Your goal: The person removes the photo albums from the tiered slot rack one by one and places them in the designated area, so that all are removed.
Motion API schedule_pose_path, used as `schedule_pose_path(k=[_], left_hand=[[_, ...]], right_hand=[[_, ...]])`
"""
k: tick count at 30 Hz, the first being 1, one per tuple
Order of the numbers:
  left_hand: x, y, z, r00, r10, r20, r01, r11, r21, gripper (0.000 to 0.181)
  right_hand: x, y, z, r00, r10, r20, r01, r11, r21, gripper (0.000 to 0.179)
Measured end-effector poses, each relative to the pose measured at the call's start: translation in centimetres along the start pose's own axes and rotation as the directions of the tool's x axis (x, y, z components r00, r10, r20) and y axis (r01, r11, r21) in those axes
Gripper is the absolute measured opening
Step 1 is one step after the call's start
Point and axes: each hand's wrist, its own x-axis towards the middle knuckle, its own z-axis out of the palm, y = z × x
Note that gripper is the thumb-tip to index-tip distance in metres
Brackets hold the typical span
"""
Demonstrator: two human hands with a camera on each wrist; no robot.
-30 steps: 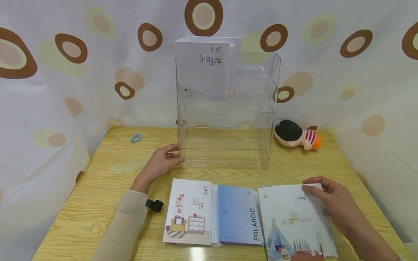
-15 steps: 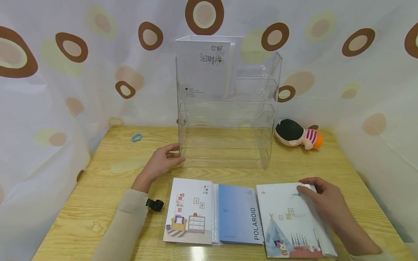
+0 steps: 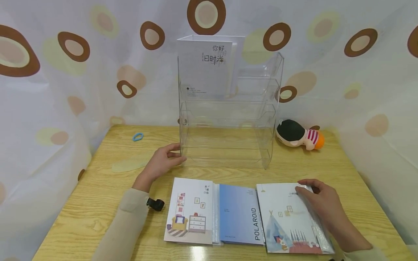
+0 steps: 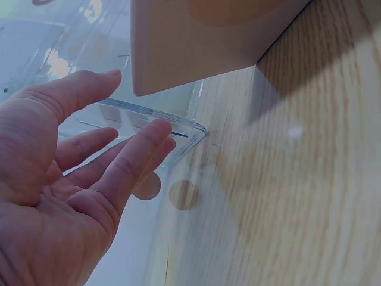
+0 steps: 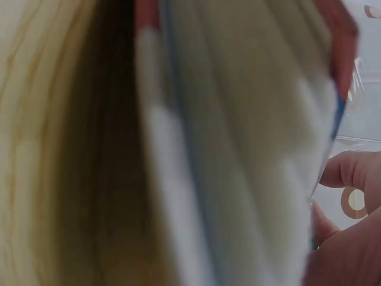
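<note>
The right hand [image 3: 326, 206] pinches the far edge of the tent-print album [image 3: 277, 221] at near right, some fingers hidden behind it; its pages blur in the wrist view. The left hand [image 3: 160, 162], fingers relaxed, is at the clear rack's [image 3: 228, 157] left side, contact unclear. A pale comb [image 3: 127, 165] blends into the wood-grain surface [image 3: 81, 206]; patterned sheeting [image 3: 101, 98], cut off above, encloses it.

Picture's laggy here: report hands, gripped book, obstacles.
Left hand at side of clear rack. Right hand gripping tent book by top edge. Blue book alongside; nothing seen in the way.
</note>
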Motion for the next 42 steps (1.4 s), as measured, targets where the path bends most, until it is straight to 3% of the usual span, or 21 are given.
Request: schedule_pose_path(k=[20, 35, 42], left_hand=[[0.0, 0.3, 0.1, 1.0, 0.005, -0.001, -0.005, 1.0, -0.004, 0.073], [0.0, 0.1, 0.0, 1.0, 0.01, -0.006, -0.01, 1.0, -0.001, 0.073], [0.0, 0.0, 0.0, 1.0, 0.013, -0.002, -0.013, 1.0, -0.009, 0.073]], right_hand=[[0.6, 1.0, 0.7, 0.999, -0.008, 0.035, 0.01, 0.999, -0.05, 0.071], [0.3, 0.6, 0.9, 0.997, -0.071, -0.006, 0.069, 0.989, -0.133, 0.077], [0.0, 0.2, 1.1, 0.999, -0.048, -0.016, 0.046, 0.992, -0.115, 0.078]])
